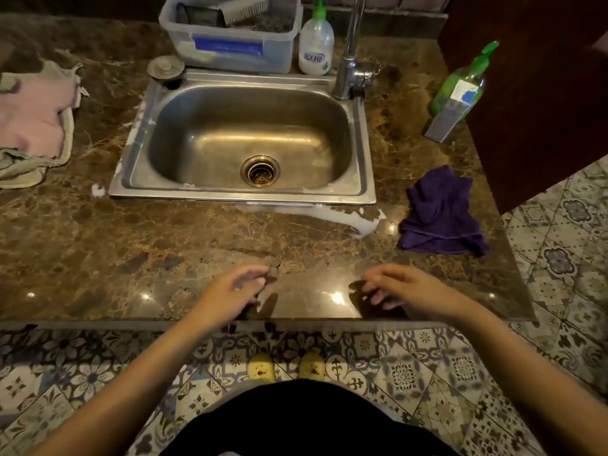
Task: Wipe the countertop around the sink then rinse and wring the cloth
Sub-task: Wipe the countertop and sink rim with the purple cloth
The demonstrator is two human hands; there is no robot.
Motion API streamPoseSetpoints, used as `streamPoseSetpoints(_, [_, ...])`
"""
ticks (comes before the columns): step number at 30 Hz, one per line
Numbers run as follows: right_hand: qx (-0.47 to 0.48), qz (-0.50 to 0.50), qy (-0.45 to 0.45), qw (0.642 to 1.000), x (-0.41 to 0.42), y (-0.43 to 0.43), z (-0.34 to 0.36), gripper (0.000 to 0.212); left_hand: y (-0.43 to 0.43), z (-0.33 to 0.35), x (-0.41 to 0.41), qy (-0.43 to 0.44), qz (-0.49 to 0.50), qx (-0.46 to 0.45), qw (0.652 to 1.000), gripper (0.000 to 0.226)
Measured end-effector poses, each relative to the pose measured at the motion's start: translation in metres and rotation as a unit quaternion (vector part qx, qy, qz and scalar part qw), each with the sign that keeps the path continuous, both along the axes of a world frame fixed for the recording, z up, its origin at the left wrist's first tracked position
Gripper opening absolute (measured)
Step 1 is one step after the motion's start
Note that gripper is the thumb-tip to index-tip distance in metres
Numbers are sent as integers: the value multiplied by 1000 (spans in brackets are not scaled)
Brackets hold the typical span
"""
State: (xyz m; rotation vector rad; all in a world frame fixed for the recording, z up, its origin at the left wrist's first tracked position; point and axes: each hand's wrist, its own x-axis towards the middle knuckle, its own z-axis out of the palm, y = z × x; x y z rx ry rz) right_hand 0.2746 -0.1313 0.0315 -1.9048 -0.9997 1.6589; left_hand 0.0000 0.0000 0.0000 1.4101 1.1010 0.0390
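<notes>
A crumpled purple cloth lies on the brown marble countertop, to the right of the steel sink. White foamy residue streaks the counter below the sink's front right corner, and more runs along its left rim. My left hand and my right hand hover over the counter's front edge, fingers loosely spread, holding nothing. The right hand is well short of the cloth. A chrome faucet stands at the sink's back right; no water runs.
A pink and grey towel lies at the left. A clear tub of brushes, a sink plug and a white soap bottle stand behind the sink. A green bottle stands at the right by a dark cabinet panel.
</notes>
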Motion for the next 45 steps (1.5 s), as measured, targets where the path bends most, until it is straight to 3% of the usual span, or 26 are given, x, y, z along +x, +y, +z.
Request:
streamPoseSetpoints(2, [75, -87, -145, 983, 18, 16, -4, 26, 9, -10, 18, 60, 84, 156, 982, 35])
streamPoseSetpoints(4, [139, -142, -289, 937, 39, 35, -6, 24, 17, -18, 43, 114, 82, 265, 954, 45])
streamPoseSetpoints(8, [203, -155, -421, 870, 73, 63, -27, 26, 18, -50, 83, 198, -3, 334, 921, 60])
streamPoseSetpoints(11, [147, -125, -537, 821, 100, 71, -43, 39, 15, -62, 96, 248, -2, 375, 893, 65])
streamPoseSetpoints(12, [104, -109, -553, 820, 107, 71, -49, 48, 14, -65, 96, 257, 5, 383, 887, 66])
streamPoseSetpoints(16, [-21, -84, -515, 853, 117, 69, -71, 75, 11, -73, 93, 286, 15, 411, 866, 70])
streamPoseSetpoints(21, [101, -112, -562, 814, 97, 68, -87, 53, 11, -75, 95, 301, 9, 430, 851, 71])
streamPoseSetpoints(24, [170, -114, -550, 810, 91, 72, -90, 35, 11, -76, 94, 311, 7, 431, 847, 71])
streamPoseSetpoints(33, [249, -167, -359, 884, 106, 111, -72, 30, 12, -78, 94, 332, -1, 439, 835, 80])
streamPoseSetpoints(37, [286, -210, -372, 858, 102, 142, -60, 32, 15, -72, 98, 269, 78, 409, 868, 71])
streamPoseSetpoints(40, [297, -234, -414, 828, 109, 176, -47, 37, 17, -70, 104, 266, 113, 405, 867, 65])
streamPoseSetpoints(42, [278, -199, -447, 827, 117, 200, -46, 44, 17, -71, 108, 276, 119, 400, 866, 65])
streamPoseSetpoints(45, [209, 11, -482, 851, 123, 228, -64, 49, 19, -78, 110, 301, 126, 392, 860, 64])
